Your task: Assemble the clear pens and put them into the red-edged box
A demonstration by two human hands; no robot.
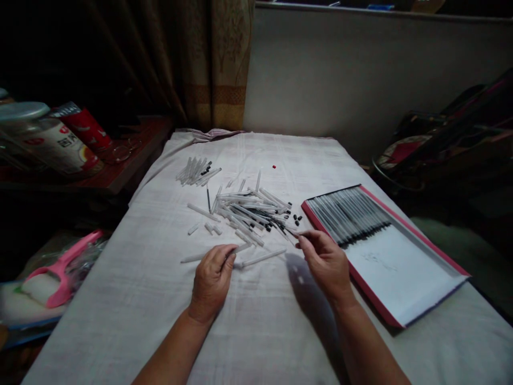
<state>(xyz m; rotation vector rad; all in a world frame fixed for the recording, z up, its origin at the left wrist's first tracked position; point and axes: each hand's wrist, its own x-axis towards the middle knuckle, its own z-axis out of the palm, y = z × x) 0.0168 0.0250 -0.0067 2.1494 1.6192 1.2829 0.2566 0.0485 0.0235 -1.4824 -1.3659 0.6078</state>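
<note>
A pink-edged box lies on the white cloth just right of the right hand, its row of black-ended pens filling the far part. Beyond the hands spreads a loose pile of clear tubes, with black caps at its right side and a smaller bundle farther off to the left. A tiny red piece sits alone past the pile. Off the cloth to the left are a lidded jar and a pink-handled tool. A loose tube lies between the 2 hands.

The left hand is closed around a clear tube, whose visible end points right and slightly away; whether the pale length left of the hand belongs to it, I cannot tell. The right hand pinches a thin dark refill between thumb and fingertips, at the pile's near right edge. Its long axis slants away to the left, its free end toward the pile.
</note>
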